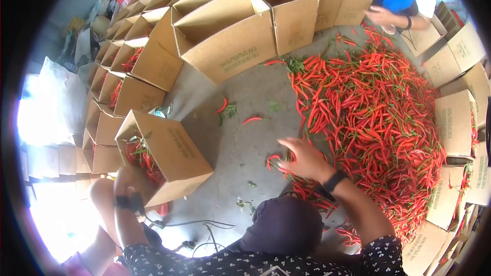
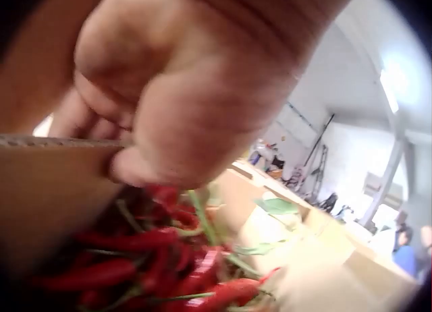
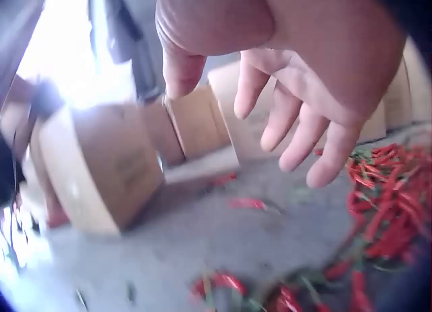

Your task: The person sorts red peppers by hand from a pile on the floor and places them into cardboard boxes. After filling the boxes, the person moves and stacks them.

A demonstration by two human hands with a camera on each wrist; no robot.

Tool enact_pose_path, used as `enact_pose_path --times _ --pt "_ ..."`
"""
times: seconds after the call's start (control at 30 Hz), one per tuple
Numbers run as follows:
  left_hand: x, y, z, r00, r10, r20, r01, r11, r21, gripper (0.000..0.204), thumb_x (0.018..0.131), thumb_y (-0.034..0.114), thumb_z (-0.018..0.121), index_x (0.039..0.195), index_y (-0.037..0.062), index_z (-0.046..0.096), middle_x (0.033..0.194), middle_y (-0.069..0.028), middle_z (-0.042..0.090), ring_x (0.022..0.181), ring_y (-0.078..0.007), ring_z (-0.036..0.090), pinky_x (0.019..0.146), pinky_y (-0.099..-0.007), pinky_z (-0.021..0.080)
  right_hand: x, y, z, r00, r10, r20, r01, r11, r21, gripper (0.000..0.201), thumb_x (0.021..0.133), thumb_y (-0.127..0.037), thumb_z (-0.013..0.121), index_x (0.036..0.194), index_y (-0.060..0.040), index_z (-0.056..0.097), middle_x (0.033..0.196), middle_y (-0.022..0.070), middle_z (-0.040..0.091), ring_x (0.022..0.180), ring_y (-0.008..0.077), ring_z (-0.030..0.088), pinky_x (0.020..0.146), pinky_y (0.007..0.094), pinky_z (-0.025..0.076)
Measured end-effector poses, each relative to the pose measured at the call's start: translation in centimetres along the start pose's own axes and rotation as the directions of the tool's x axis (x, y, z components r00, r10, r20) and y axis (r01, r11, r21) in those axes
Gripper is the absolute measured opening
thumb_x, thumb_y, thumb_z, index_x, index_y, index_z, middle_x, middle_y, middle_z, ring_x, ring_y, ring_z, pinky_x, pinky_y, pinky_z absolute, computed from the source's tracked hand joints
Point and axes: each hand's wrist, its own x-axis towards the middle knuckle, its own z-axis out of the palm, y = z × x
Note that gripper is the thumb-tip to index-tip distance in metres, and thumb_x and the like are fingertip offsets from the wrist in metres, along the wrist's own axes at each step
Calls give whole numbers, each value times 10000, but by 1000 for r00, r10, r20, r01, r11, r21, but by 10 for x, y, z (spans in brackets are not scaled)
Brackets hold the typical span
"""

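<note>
A tilted cardboard box (image 1: 176, 148) stands on the floor at my left, with red chili peppers (image 1: 153, 172) and some green leaves inside. My left hand (image 1: 124, 183) grips the box's near edge; in the left wrist view the thumb and curled fingers (image 2: 101, 126) sit on either side of the cardboard wall (image 2: 54, 163). Over the floor by the near left side of a big chili pile (image 1: 378, 122), my right hand (image 1: 307, 161) hovers with fingers spread and nothing in it. A few stray chilies (image 3: 219, 283) lie below that hand.
Several open cardboard boxes (image 1: 230, 46) line the far side and left. More boxes (image 1: 452, 122) stand along the right. Another person's hand (image 1: 381, 16) is at the pile's far end. Black cables (image 1: 204, 222) lie near my legs. Loose chilies (image 1: 253, 119) dot the concrete floor.
</note>
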Motion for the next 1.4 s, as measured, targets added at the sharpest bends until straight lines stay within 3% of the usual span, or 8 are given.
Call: enact_pose_path --times 0.13,0.2,0.37,0.43,0.83,1.1,1.27,1.4 --pt "64 43 -21 1000 -12 -16 19 828 561 308 796 200 574 1047 25 613 895 -190 639 819 -370 608 750 -430 474 -73 25 33 974 195 118 -116 870 -479 662 680 -280 737 1277 -178 470 1392 151 321 1276 413 291 935 577 338" --pt "115 161 -52 983 93 -160 -72 989 130 463 810 301 569 1207 69 522 1113 -225 572 1030 -362 549 866 -444 441 -92 42 57 961 260 95 -165 812 -559 726 635 -255 760 1289 -266 444 1403 143 271 1250 446 278 820 678 342" --pt "212 305 6 531 573 -625 -397 819 414 515 818 373 581 1205 42 505 1127 -241 556 1065 -364 530 873 -436 441 -120 66 69 895 444 -51 -416 784 -460 585 673 -195 717 1214 -187 493 1276 146 397 1177 389 387 851 563 408" --pt "215 331 14 933 289 -215 -258 952 163 366 827 325 587 1064 48 555 1080 -187 587 1022 -330 564 858 -421 459 -143 76 67 844 523 -118 -521 751 -405 500 691 -171 693 1162 -160 525 1220 144 442 1125 375 437 831 528 434" --pt "29 399 4 851 493 -179 -519 843 -144 204 814 193 549 886 3 544 781 -227 612 771 -403 595 717 -459 466 -207 98 21 713 398 -577 -544 834 -96 382 707 -163 666 1051 -37 556 981 161 532 943 334 520 798 417 451" --pt "-26 494 -13 521 629 -577 -775 632 -9 404 770 106 614 1159 30 535 1136 -175 530 1014 -357 515 861 -422 439 -285 99 -170 242 -76 -967 -830 501 -246 514 723 -321 694 1146 -78 532 1119 129 562 1027 324 528 885 428 407" --pt "11 618 83 432 860 -271 -827 257 -501 650 736 309 717 1245 1 455 1247 -216 466 1183 -358 428 986 -410 361 -382 175 -214 -202 597 -776 -729 438 527 897 673 -573 697 1353 -78 385 1301 218 456 1206 322 446 1010 405 336" --pt "39 721 154 379 910 -170 -777 213 -593 856 708 439 720 1338 -1 345 1344 -233 369 1257 -367 353 1021 -423 326 -395 184 -208 -187 683 -706 -692 418 589 1014 638 -639 685 1403 -95 302 1287 231 468 1209 324 450 1002 391 348"
